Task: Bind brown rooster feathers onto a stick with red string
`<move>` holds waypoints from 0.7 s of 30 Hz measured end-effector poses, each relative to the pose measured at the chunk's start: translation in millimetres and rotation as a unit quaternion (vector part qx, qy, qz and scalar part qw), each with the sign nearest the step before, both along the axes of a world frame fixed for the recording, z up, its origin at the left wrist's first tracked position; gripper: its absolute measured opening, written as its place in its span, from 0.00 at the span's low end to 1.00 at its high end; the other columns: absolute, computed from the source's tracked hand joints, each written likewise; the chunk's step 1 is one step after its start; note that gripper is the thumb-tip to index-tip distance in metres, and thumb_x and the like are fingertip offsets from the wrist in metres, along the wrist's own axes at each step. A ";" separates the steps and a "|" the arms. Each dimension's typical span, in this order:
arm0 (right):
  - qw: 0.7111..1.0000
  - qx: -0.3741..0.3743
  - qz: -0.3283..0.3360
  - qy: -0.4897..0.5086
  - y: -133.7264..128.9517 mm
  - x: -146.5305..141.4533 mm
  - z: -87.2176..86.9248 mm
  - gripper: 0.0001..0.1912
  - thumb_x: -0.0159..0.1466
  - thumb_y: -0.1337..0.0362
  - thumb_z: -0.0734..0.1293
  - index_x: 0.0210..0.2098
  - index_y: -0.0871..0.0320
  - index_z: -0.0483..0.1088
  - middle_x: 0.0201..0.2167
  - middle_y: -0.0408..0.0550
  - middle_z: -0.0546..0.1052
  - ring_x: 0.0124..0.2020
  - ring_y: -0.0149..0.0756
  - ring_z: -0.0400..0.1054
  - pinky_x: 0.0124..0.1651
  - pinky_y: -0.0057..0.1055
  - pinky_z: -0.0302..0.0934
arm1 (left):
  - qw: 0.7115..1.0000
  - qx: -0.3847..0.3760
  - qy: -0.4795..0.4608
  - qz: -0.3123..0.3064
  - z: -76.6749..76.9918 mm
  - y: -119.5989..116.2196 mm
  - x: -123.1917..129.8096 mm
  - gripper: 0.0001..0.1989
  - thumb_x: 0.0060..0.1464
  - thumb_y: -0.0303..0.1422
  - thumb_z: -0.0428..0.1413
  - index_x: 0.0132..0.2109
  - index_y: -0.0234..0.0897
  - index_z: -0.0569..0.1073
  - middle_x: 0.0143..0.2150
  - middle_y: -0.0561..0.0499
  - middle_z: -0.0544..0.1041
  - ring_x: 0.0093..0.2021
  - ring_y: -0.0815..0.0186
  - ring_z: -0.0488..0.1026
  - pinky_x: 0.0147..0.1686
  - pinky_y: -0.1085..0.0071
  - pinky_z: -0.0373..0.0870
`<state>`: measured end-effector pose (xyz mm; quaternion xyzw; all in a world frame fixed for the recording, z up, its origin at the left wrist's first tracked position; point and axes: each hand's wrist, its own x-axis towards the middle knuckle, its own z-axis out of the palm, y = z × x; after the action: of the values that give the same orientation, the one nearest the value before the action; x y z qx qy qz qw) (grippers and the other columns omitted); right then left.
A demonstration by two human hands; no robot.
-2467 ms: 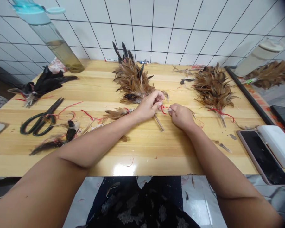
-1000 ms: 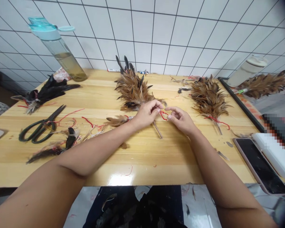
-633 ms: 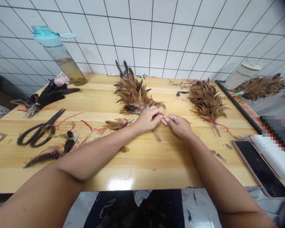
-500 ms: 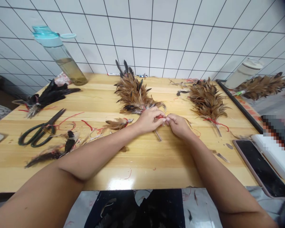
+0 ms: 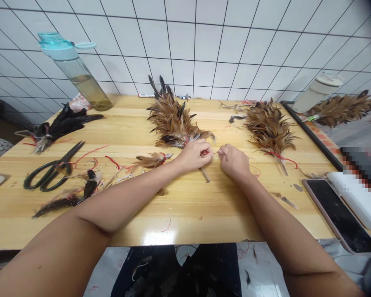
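A bushy brown feather bundle [image 5: 172,117] lies in the middle of the table, dark feather tips pointing to the wall. My left hand [image 5: 195,154] is closed around its lower end, where red string shows at the fingers; a thin stick [image 5: 205,175] sticks out below. Just to the right, my right hand [image 5: 233,160] is closed in a pinch on red string [image 5: 215,153], which spans the small gap between the hands. A small brown feather tuft [image 5: 153,160] tied with red lies left of my left hand.
Black scissors [image 5: 54,168], dark feathers [image 5: 69,123] and a tilted-looking bottle [image 5: 80,76] are at the left. A second brown bundle [image 5: 270,128], a phone [image 5: 340,214], a white case [image 5: 358,200] and a pale bottle [image 5: 318,93] are at the right. A tiled wall rises behind.
My right hand has moved slightly right and turned, away from my left hand. The fingers nearly met before; now a short stretch of red string shows between them.
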<state>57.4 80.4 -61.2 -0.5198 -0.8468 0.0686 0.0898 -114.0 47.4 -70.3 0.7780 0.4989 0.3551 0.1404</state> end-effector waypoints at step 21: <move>0.991 -0.051 -0.100 0.067 21.1 12.1 -9.6 0.17 0.66 0.61 0.53 0.29 0.57 0.69 0.33 0.52 0.77 0.33 0.38 0.66 0.32 0.30 0.50 | 0.998 -0.012 0.062 -0.019 -4.0 2.4 -5.8 0.08 0.55 0.25 0.48 0.32 0.34 0.71 0.31 0.49 0.73 0.34 0.66 0.68 0.35 0.70 0.62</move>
<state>69.5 101.5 -70.8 -0.6000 -0.7779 0.1376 0.1262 -119.8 49.8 -74.3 0.8060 0.4960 0.2975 0.1259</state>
